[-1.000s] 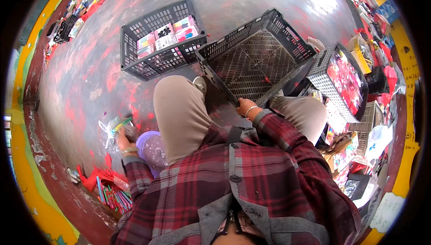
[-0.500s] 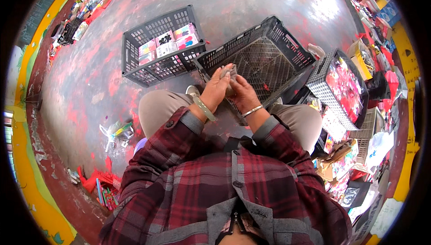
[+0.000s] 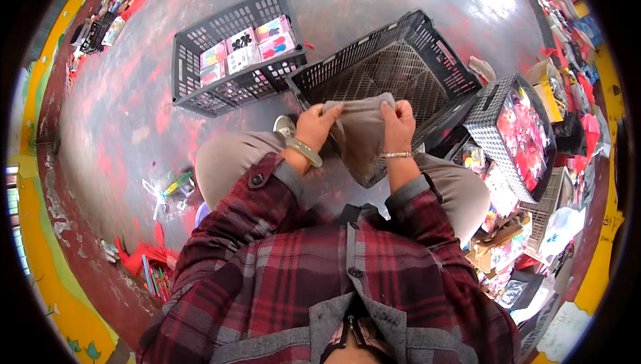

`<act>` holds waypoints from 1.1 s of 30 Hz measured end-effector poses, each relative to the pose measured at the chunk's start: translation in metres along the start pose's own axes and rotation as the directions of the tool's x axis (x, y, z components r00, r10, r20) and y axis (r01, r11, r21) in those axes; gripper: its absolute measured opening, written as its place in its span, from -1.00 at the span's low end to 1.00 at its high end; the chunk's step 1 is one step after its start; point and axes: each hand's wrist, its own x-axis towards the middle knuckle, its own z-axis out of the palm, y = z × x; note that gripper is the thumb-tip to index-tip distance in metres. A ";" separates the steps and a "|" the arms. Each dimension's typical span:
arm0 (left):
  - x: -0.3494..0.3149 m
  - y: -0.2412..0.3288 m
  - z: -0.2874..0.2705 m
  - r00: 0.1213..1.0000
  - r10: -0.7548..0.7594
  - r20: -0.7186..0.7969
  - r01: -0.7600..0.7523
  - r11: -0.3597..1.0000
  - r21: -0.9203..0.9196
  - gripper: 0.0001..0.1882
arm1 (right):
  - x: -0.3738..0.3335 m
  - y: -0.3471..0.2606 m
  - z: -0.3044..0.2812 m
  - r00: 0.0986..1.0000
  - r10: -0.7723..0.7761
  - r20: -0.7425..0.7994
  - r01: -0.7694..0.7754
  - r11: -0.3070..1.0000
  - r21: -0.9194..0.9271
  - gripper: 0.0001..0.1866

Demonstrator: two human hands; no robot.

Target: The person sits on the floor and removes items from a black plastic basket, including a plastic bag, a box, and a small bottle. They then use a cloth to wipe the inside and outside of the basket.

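- Cloth (image 3: 360,127), thin, grey-brown, hangs btwn L hand (image 3: 315,127) & R hand (image 3: 399,130), in front of open black crate (image 3: 434,36); can't tell if its lower part touches the crate's near edge.
- L grip: thumb + fingers pinched on cloth's top L corner.
- R grip: ditto, clamped on top R corner.
- Top edge approx. straight; rest drapes loose below.
- For a good spread: hold both pinches level, ease hands apart evenly, no sag mid-edge.
- Go gently: fabric prob. gives, & a hard tug may pull it out of shape.
- Lift the loose part off the crate's lattice; it could snag there.
- Other crate (image 3: 200,102), w/ small patterned boxes (image 3: 242,60), sits upper L, apart from cloth.
- Clear plastic bag (image 3: 175,187) on floor (image 3: 127,137), far L, well away from both hands.
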 end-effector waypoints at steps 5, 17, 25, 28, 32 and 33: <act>0.017 -0.021 -0.021 0.962 -0.173 -0.213 0.113 0.957 -0.266 -0.75 | 0.010 -0.018 0.007 0.939 0.280 0.200 -0.344 0.780 0.523 -0.95; -0.006 0.109 -0.124 1.000 -0.010 0.018 0.020 0.576 -0.817 -0.80 | -0.077 0.099 0.010 0.773 0.102 0.626 0.408 0.677 -0.613 -0.82; -0.024 0.115 -0.179 0.970 -0.023 -0.241 -0.185 0.572 -0.799 -0.81 | -0.068 0.107 0.021 0.699 0.545 0.463 0.200 0.473 -0.858 -0.49; -0.021 0.114 -0.177 0.997 0.038 -0.063 -0.073 0.460 -0.885 -0.81 | -0.066 0.111 0.043 0.688 0.587 0.426 0.245 0.365 -0.898 -0.53; -0.017 0.111 -0.174 1.000 0.028 -0.001 -0.014 0.439 -0.899 -0.80 | -0.056 0.120 0.091 0.761 0.458 0.459 0.282 0.404 -0.870 -0.58; -0.016 0.111 -0.172 1.000 0.015 0.005 -0.002 0.429 -0.903 -0.79 | -0.050 0.124 0.104 0.769 0.441 0.464 0.294 0.401 -0.868 -0.59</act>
